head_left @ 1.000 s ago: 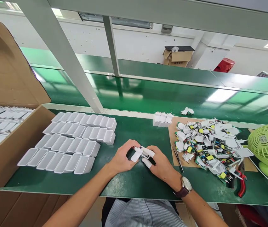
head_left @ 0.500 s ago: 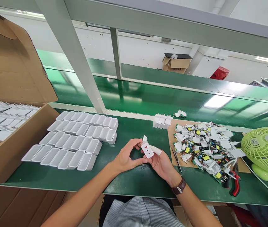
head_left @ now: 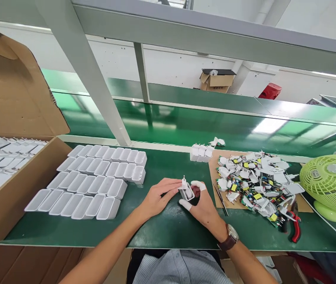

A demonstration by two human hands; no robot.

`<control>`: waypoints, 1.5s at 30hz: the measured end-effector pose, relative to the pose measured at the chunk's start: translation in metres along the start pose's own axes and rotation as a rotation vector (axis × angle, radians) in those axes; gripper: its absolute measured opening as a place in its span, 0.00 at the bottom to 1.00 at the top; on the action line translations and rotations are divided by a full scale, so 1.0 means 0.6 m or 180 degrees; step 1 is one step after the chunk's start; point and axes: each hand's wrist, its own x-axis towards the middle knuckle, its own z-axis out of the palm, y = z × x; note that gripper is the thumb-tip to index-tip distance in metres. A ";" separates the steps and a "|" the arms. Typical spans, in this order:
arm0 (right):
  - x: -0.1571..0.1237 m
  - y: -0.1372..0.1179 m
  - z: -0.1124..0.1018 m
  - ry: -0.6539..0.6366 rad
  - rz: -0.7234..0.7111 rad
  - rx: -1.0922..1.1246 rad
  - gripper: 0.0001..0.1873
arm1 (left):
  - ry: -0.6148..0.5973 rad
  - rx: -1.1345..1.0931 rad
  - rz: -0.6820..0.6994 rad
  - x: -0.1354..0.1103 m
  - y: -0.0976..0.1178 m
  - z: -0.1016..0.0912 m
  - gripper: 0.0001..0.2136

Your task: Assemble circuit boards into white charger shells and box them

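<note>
Both my hands meet over the green bench, just in front of me. My left hand (head_left: 157,197) and my right hand (head_left: 201,205) pinch a small white charger (head_left: 186,190) between them; its plug prongs point up. White finger cots cover my right thumb and forefinger. Rows of empty white charger shells (head_left: 95,179) lie to the left of my hands. To their right, a heap of circuit boards and white plastic parts (head_left: 255,181) rests on a cardboard sheet (head_left: 215,173).
An open cardboard box (head_left: 14,189) of white parts stands at the far left. A few finished chargers (head_left: 201,153) sit behind my hands. Tweezers (head_left: 220,195), red-handled cutters (head_left: 292,228) and a green fan (head_left: 330,185) lie right. A conveyor belt (head_left: 185,126) runs behind.
The charger has been turned in my hands: half a second ago its port face showed, and now the prongs point up. My hands have dropped slightly toward the bench.
</note>
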 end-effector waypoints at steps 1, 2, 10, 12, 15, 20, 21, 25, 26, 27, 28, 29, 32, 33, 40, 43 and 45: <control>0.002 0.004 -0.001 -0.0165 -0.0006 0.0112 0.39 | -0.0056 -0.0031 0.0047 0.001 0.002 0.000 0.12; 0.006 0.008 -0.002 -0.0397 -0.0017 0.0284 0.45 | -0.0127 -0.0093 0.0053 0.002 0.004 -0.001 0.12; 0.035 0.013 -0.011 -0.1178 0.0070 0.0408 0.50 | -0.0839 0.0125 -0.0140 0.019 0.026 -0.006 0.06; 0.036 0.014 -0.011 -0.1172 -0.0074 0.0438 0.51 | -0.0858 0.0441 0.0162 0.027 0.029 -0.002 0.08; 0.036 0.019 -0.009 -0.1160 -0.0244 0.0534 0.52 | -0.0686 0.1080 0.0547 0.038 0.035 0.006 0.09; 0.039 0.019 -0.012 -0.1277 -0.0131 0.0616 0.53 | -0.0578 0.1644 0.0649 0.046 0.054 0.011 0.06; 0.041 0.017 -0.015 -0.1310 -0.0074 0.0607 0.53 | -0.0674 0.1660 0.0622 0.046 0.058 0.010 0.06; 0.043 0.009 -0.022 -0.1377 0.0048 0.0582 0.53 | -0.1188 0.1557 0.0386 0.038 0.063 0.002 0.06; 0.042 0.009 -0.022 -0.1374 0.0084 0.0565 0.54 | -0.1238 0.1493 0.0315 0.038 0.060 -0.001 0.06; 0.042 0.009 -0.022 -0.1360 0.0130 0.0541 0.55 | -0.1237 0.1448 0.0275 0.042 0.054 -0.004 0.06; 0.041 0.011 -0.021 -0.1343 0.0173 0.0521 0.56 | -0.1190 0.1447 0.0255 0.049 0.047 -0.008 0.06; 0.040 0.012 -0.020 -0.1322 0.0210 0.0517 0.56 | -0.1122 0.1498 0.0235 0.061 0.039 -0.013 0.07; 0.037 0.017 -0.017 -0.1240 0.0246 0.0604 0.52 | -0.0909 0.1813 -0.0052 0.122 0.008 -0.032 0.07; 0.036 0.018 -0.017 -0.1207 0.0221 0.0635 0.50 | -0.0854 0.1891 -0.0188 0.148 -0.002 -0.038 0.07; 0.033 0.014 -0.017 -0.1175 0.0050 0.0476 0.40 | -0.0872 0.1998 -0.0470 0.275 -0.052 -0.031 0.08; 0.033 0.014 -0.017 -0.1223 -0.0109 0.0306 0.39 | -0.1007 0.1898 -0.0484 0.296 -0.055 -0.028 0.12; 0.034 0.014 -0.017 -0.1265 -0.0194 0.0167 0.38 | -0.1131 0.1800 -0.0485 0.316 -0.053 -0.041 0.15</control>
